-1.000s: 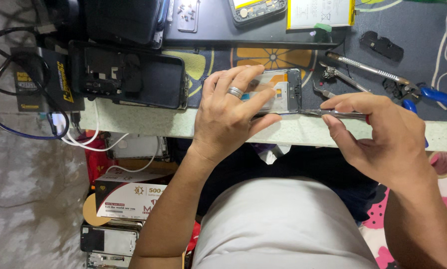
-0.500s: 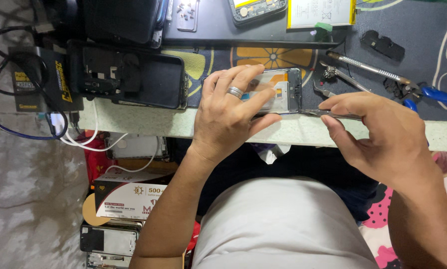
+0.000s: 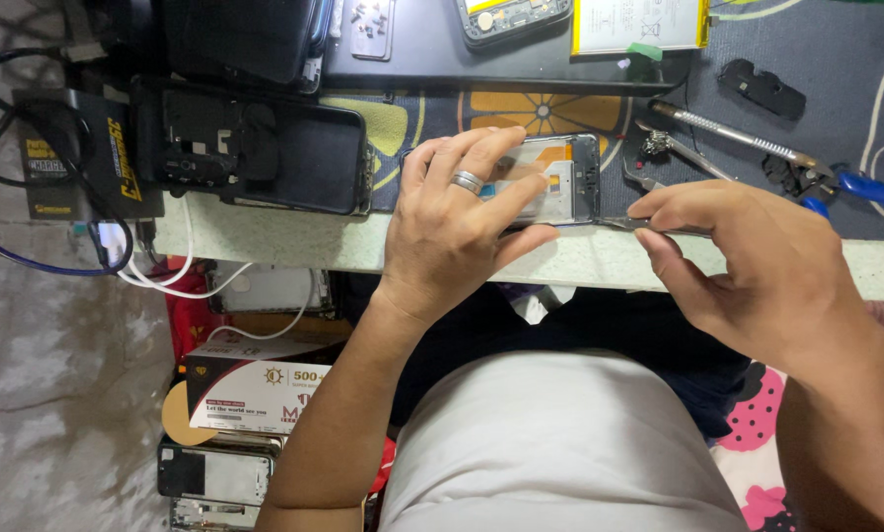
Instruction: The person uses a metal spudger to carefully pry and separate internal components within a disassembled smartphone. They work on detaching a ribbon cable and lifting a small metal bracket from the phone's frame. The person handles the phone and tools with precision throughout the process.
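L hand (image 3: pixel 457 222) grips opened phone frame (image 3: pixel 560 177) flat to steady it; R hand (image 3: pixel 757 271) pinches tweezers (image 3: pixel 624 225) at frame's edge.

Carton under the bench: white and maroon cardboard box (image 3: pixel 260 394), lying flat, lower left.
Black label: rectangular black plate with yellow lettering (image 3: pixel 72 158), far left on the bench edge.
White sheet label: white rectangle edged in yellow (image 3: pixel 639 22), top of the mat.
Dark screen: black glass phone panel (image 3: pixel 304 158), left of the hands.
Small screen: yellowish display (image 3: pixel 511 12), top centre, partly cut off.
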